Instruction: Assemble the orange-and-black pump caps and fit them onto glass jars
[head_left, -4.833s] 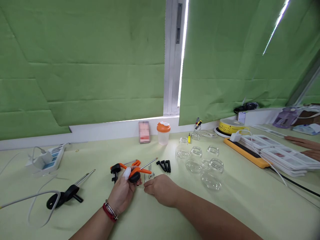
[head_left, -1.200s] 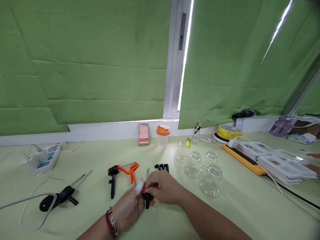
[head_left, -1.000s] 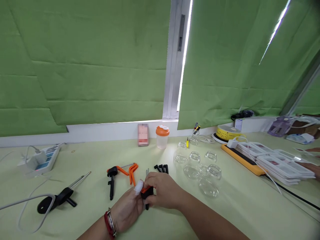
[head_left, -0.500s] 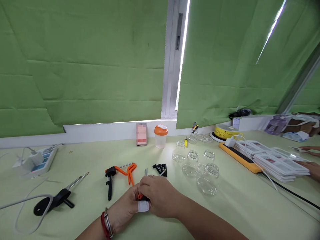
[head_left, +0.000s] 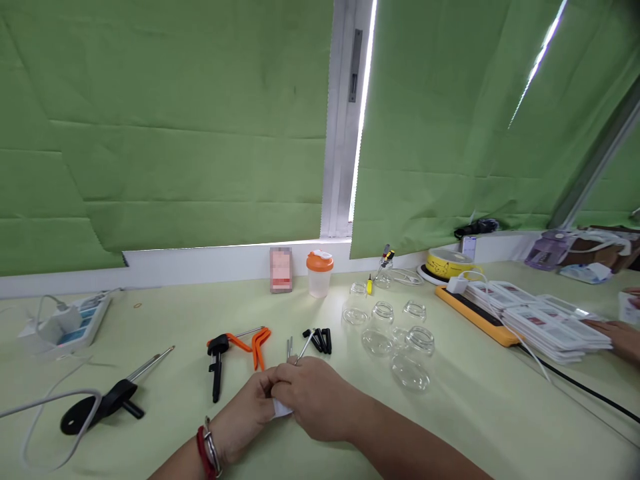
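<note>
Green blinds [head_left: 200, 120] fill the back of my view, and the pale table [head_left: 173, 307] runs below them. On its right lies a white stack [head_left: 555, 327] with another person's hand [head_left: 617, 339] at its right edge, well apart from mine. Near the middle I have the right hand [head_left: 320, 400] and the left hand [head_left: 250, 403] touching, both bent inward. Glass jars [head_left: 413, 373] sit to the right. To the left lies a black clamp [head_left: 117, 400], then, closer in, a smaller black-and-orange clamp [head_left: 219, 345] and, near it, an orange clip [head_left: 259, 347]. Beyond my fingers are some short black handles [head_left: 317, 341].

The piece I am working is a metal rod [head_left: 306, 343], slanting up out of the right hand's narrow grip; whatever it joins is covered. The left fingertips are hidden too, so I cannot tell how that hand grips. Smallest, two thin pins [head_left: 289, 347] lie just past the hands.

I judge this to be a two-handed fitting step, midway. The next move calls for one hand bracing the covered part while the other adjusts the rod, keeping its tip clear of the handles.
</note>
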Motion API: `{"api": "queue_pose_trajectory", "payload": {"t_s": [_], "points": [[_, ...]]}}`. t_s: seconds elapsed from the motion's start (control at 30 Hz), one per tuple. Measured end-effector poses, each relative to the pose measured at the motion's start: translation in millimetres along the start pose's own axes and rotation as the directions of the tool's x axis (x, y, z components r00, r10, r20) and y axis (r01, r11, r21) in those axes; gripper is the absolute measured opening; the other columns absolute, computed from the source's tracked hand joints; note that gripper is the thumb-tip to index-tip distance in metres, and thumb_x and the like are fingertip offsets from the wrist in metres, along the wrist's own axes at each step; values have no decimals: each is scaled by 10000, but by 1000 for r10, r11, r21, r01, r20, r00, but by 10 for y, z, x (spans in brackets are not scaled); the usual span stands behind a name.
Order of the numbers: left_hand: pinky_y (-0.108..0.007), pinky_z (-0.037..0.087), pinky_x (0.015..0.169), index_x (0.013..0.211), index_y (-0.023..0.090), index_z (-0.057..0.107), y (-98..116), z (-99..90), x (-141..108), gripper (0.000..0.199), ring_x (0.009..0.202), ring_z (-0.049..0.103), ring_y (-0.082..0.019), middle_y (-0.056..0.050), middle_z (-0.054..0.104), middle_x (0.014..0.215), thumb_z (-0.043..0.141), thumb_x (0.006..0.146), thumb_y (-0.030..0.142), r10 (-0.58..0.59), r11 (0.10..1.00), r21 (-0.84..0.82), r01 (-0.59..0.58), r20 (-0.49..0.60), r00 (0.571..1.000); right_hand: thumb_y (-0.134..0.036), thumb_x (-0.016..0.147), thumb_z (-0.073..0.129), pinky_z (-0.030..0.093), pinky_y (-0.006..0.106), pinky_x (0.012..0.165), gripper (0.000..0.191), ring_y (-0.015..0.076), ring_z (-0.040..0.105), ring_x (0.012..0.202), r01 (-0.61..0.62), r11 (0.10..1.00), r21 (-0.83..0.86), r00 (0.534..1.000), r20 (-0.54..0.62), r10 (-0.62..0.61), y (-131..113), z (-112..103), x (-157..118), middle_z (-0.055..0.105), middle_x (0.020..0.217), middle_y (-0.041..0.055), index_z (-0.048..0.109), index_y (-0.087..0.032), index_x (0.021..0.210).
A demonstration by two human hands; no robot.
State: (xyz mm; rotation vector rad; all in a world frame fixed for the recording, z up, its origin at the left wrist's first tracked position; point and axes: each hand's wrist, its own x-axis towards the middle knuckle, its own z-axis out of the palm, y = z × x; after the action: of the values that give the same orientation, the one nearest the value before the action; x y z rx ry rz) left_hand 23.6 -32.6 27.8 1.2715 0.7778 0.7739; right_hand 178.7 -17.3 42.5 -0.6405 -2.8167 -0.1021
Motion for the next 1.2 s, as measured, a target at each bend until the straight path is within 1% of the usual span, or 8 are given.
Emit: {"api": "queue_pose_trajectory", "payload": {"t_s": [0.2,0.33,0.4,0.5,0.6,0.83,1.0,1.2], "points": [[-308,439,764,903,180,657,-52,-28,25,253,788,547,-174,-17,628,831,678,651,198,-36,999,14,36,-44,998,-169,742,581,416,264,774,179,161,550,863,-25,975,219,999,-40,34,113,10,-1,615,988,36,627,-173,915],[-314,455,757,882,181,639,-98,-67,32,205,822,550,-181,-18,596,847,665,684,229,-82,996,-27,80,-113,990,-232,655,691,423,214,656,261,117,540,759,-185,840,510,952,-118,281,392,-27,-81,601,931,11,632,-205,908],[-336,460,798,896,185,634,-122,-88,37,200,872,559,-196,-26,591,871,655,702,231,-94,995,-46,89,-130,987,-311,736,625,392,212,552,219,100,494,608,-396,693,603,823,-102,559,580,40,-132,590,764,-4,617,-193,921],[-360,464,836,889,181,634,-148,-106,47,180,909,563,-209,-36,589,886,650,719,240,-100,994,-56,92,-148,984,-328,842,468,379,215,548,204,110,517,609,-689,478,546,537,-59,841,847,243,-205,596,704,2,614,-188,865],[-363,472,849,903,180,642,-149,-112,55,187,932,548,-209,-47,578,924,653,727,241,-71,996,-75,57,-199,977,-303,829,494,373,233,578,181,136,545,667,-775,406,484,438,-50,897,1019,443,-268,617,750,37,607,-163,854],[-361,484,857,950,191,645,-145,-160,83,220,926,542,-190,-55,574,959,654,755,295,-11,982,-180,-51,-329,944,-361,781,564,348,240,569,238,162,570,711,-855,358,376,386,-1,923,1088,542,-311,632,841,66,608,-168,913],[-370,484,872,904,184,647,-191,-223,108,202,872,569,-171,-39,581,918,661,753,318,20,963,-239,-122,-390,921,-208,756,545,352,260,588,193,208,587,807,-889,342,303,358,-5,934,1072,536,-291,633,907,109,617,-153,927],[-365,485,877,900,187,650,-171,-232,123,207,877,587,-172,-33,586,911,674,740,315,-5,958,-262,-115,-419,908,-138,716,538,368,277,617,226,233,591,841,-887,366,283,373,-30,927,1051,530,-296,633,919,125,632,-145,921]]}}
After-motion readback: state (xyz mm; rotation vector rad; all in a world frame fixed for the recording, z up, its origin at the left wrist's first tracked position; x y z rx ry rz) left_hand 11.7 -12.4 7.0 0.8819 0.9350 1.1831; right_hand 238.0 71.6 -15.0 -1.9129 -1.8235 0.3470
